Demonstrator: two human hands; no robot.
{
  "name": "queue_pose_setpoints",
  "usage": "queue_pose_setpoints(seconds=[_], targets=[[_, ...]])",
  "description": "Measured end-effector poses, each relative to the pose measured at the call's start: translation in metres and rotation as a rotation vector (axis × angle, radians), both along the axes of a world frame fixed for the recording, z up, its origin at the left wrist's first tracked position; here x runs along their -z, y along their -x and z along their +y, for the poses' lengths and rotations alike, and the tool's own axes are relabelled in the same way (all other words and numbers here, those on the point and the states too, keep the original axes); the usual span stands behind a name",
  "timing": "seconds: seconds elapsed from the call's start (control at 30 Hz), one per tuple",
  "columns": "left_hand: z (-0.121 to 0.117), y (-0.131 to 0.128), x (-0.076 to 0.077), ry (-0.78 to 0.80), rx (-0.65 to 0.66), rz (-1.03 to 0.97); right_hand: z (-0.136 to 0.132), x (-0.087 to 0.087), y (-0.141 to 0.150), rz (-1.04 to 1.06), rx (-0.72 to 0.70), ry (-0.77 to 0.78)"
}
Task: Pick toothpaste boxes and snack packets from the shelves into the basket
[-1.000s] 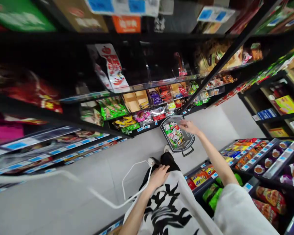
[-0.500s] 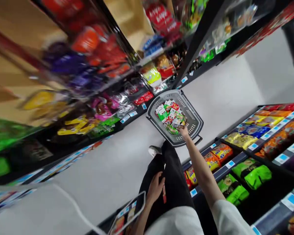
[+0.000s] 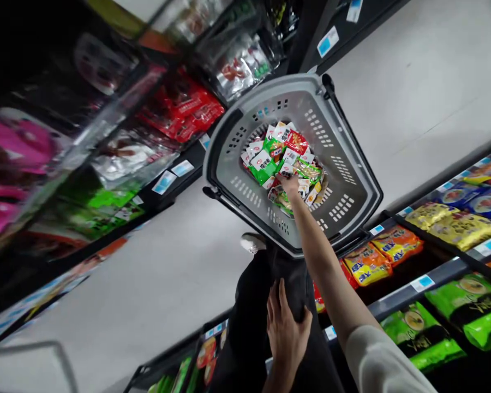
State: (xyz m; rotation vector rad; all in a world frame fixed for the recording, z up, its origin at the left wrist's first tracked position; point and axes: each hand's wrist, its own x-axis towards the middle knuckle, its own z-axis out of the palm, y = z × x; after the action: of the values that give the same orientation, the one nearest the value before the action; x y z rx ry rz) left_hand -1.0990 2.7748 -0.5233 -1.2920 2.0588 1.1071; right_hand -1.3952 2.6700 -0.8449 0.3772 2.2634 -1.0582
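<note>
A grey shopping basket (image 3: 354, 180) with black handles stands on the floor. In its bottom lies a heap of small snack packets (image 3: 262, 164), green, white and red. My right hand (image 3: 289, 184) reaches down into the basket, its fingers closed at a snack packet in the middle of the heap; the fingertips are partly hidden among the packets. My left hand (image 3: 287, 325) rests on the dark trousers (image 3: 249, 322) at my leg, fingers spread, with nothing in it.
Shelves with red packets (image 3: 182, 106) and other bagged snacks run along the left. On the right, low shelves hold orange noodle packs (image 3: 368, 265) and green packs (image 3: 419, 327). A white shoe (image 3: 252, 243) stands on the pale floor (image 3: 180, 240) by the basket.
The view has come closer to the basket, which looks larger. My right hand has shifted from the heap's near edge towards its middle. My left hand has spread its fingers on my leg.
</note>
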Motion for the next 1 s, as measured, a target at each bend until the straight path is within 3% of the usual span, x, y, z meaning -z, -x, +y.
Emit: queue_pose_setpoints(seconds=[0.1,0.2,0.3,0.47,0.53,0.63,0.8,0.9,1.0], targets=[[-0.007,0.002,0.002,0.018,-0.005,0.03,-0.018,0.019,-0.002,0.042,0.043,-0.202],[-0.011,0.004,0.003,0.01,-0.002,0.051,-0.029,0.025,-0.01,0.095,0.078,-0.314],[-0.014,0.007,0.003,0.01,0.011,0.045,-0.025,0.02,-0.016,0.098,0.056,-0.263],[-0.018,0.01,0.003,0.035,0.062,0.063,0.006,0.007,-0.021,0.107,-0.111,-0.107],[-0.019,0.009,0.003,0.042,0.072,0.074,0.017,0.002,-0.02,0.066,-0.082,-0.073],[-0.02,0.009,0.003,0.043,0.083,0.081,0.026,-0.005,-0.012,0.007,-0.027,-0.123],[-0.021,0.01,0.002,0.027,0.066,0.086,0.024,-0.011,0.013,0.139,-0.115,-0.204],[-0.022,0.01,0.002,0.026,0.071,0.078,0.023,-0.014,0.026,0.212,-0.063,-0.317],[-0.022,0.009,0.003,0.026,0.072,0.07,0.022,-0.018,0.033,0.151,-0.038,-0.38]])
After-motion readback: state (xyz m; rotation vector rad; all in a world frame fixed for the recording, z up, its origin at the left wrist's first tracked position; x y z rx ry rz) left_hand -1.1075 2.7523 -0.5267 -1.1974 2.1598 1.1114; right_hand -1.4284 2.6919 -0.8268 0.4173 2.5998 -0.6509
